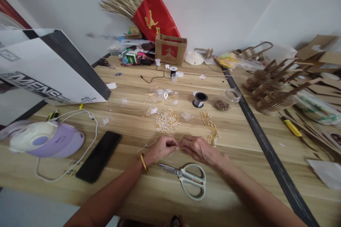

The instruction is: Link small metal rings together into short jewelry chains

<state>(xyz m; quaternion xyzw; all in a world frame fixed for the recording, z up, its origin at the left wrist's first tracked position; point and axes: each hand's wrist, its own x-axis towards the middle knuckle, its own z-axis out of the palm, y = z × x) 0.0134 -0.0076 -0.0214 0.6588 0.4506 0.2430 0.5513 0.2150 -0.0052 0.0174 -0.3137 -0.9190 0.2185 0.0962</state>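
My left hand (164,147), with a gold bracelet at its wrist, has thumb and fingertips pinched together. Facing it, my right hand (196,146) is closed with its fingers bent inward, and the fingertips of both nearly meet. What they hold is too small and hidden to make out. A thin beaded strand (146,146) lies by the left hand. Just beyond is a pile of gold and clear beads (166,120). Several gold chains (211,129) lie beyond my right hand. Pale green-handled scissors (186,177) rest on the table below my hands, blades pointing left.
A black phone (99,156), a white cable and a purple-and-white bottle (50,140) stand at left, near a large white box (50,67). A wire spool (199,99) and a bead jar (223,105) sit back right. Woven baskets (274,88) and a yellow-handled tool (291,127) lie far right.
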